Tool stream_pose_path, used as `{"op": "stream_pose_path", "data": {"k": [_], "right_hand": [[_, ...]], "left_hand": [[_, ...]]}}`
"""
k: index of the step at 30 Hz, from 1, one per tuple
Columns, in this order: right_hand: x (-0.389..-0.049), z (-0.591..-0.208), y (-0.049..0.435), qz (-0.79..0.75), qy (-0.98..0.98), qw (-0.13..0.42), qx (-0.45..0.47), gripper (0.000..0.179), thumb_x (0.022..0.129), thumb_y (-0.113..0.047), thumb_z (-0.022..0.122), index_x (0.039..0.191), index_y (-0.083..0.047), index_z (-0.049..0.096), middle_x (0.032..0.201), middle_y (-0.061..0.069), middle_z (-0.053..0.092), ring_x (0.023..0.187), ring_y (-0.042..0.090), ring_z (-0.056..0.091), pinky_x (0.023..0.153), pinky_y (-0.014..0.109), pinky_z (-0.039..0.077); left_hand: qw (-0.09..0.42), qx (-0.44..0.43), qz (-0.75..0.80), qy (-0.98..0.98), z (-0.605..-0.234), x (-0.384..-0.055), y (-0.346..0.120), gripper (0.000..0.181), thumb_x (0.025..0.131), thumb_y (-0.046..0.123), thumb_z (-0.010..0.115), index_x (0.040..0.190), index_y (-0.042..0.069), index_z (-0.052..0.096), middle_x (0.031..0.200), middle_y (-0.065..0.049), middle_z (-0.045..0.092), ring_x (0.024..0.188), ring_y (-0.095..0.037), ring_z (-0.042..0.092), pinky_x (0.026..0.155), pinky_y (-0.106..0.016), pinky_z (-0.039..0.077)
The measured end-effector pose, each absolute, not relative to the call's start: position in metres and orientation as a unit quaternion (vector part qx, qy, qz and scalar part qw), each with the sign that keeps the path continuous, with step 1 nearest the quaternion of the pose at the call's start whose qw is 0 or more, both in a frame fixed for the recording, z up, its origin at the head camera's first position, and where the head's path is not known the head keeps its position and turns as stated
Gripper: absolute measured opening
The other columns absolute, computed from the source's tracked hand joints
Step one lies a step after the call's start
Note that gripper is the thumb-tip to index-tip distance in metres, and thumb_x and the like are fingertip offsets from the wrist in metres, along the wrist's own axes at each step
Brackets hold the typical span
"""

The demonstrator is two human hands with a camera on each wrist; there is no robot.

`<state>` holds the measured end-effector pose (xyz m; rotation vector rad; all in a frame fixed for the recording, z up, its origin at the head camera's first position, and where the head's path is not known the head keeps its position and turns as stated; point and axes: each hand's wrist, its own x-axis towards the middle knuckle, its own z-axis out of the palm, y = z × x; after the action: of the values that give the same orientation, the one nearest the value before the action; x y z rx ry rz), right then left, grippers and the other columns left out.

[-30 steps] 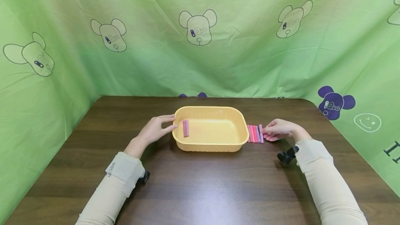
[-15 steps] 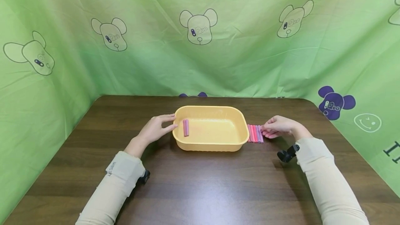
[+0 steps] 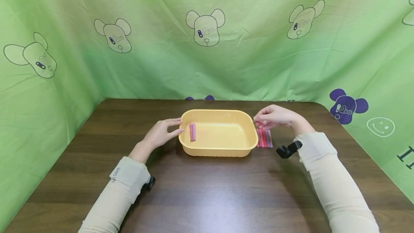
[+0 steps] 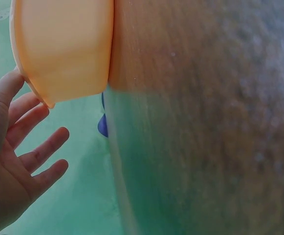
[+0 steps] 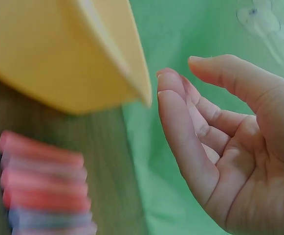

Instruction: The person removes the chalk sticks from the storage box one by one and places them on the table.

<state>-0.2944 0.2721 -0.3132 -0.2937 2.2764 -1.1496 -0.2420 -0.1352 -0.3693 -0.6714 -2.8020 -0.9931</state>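
A yellow plastic basin (image 3: 218, 152) sits on the table. My left hand (image 3: 160, 133) is at its left end, thumb and first fingers touching the rim, the other fingers spread free in the left wrist view. Two purple-pink sticks (image 3: 192, 132) lie side by side inside the basin near that hand. Outside the right end, a row of several pink, red and purple sticks (image 3: 264, 138) lies on the table, blurred in the right wrist view. My right hand (image 3: 275, 117) hovers just behind the row, near the basin's right rim. Its thumb (image 5: 227, 73) stands apart from the bent fingers, nothing between them.
The brown wooden table (image 3: 207, 193) carries the basin and sticks. A green cloth (image 3: 161, 64) printed with bear heads hangs behind the table and along both sides. A black wrist camera (image 3: 289, 149) sits below the right hand.
My right hand pushed the rightmost stick against the row, let go of it, and has moved back and left towards the basin's rim. The left hand and basin have not moved.
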Motion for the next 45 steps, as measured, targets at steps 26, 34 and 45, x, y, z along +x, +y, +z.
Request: {"op": "stream_pose_path", "data": {"k": [26, 34, 45], "right_hand": [[-0.322, -0.303, 0.171, -0.391, 0.844, 0.315, -0.187, 0.039, 0.090, -0.021, 0.059, 0.112, 0.012, 0.055, 0.090, 0.008, 0.068, 0.074, 0.007, 0.063, 0.079, 0.026, 0.057], [-0.328, -0.314, 0.154, -0.397, 0.836, 0.330, -0.187, 0.034, 0.090, -0.018, 0.058, 0.110, 0.009, 0.058, 0.091, 0.008, 0.069, 0.074, 0.008, 0.064, 0.080, 0.028, 0.057], [-0.339, -0.332, 0.135, -0.389, 0.831, 0.346, -0.195, 0.035, 0.091, -0.018, 0.057, 0.114, 0.009, 0.057, 0.093, 0.008, 0.070, 0.076, 0.009, 0.066, 0.082, 0.029, 0.057]], "left_hand": [[0.033, -0.211, -0.330, -0.919, -0.370, -0.242, -0.136, 0.045, 0.089, 0.032, 0.063, 0.126, 0.007, 0.059, 0.133, -0.009, 0.057, 0.129, -0.027, 0.048, 0.109, -0.043, 0.038], [0.040, -0.215, -0.327, -0.919, -0.370, -0.243, -0.136, 0.045, 0.089, 0.030, 0.063, 0.126, 0.006, 0.059, 0.132, -0.010, 0.057, 0.128, -0.028, 0.049, 0.108, -0.044, 0.038], [0.039, -0.213, -0.326, -0.920, -0.370, -0.244, -0.136, 0.045, 0.088, 0.032, 0.063, 0.126, 0.007, 0.060, 0.132, -0.009, 0.058, 0.128, -0.027, 0.049, 0.109, -0.043, 0.038]]}}
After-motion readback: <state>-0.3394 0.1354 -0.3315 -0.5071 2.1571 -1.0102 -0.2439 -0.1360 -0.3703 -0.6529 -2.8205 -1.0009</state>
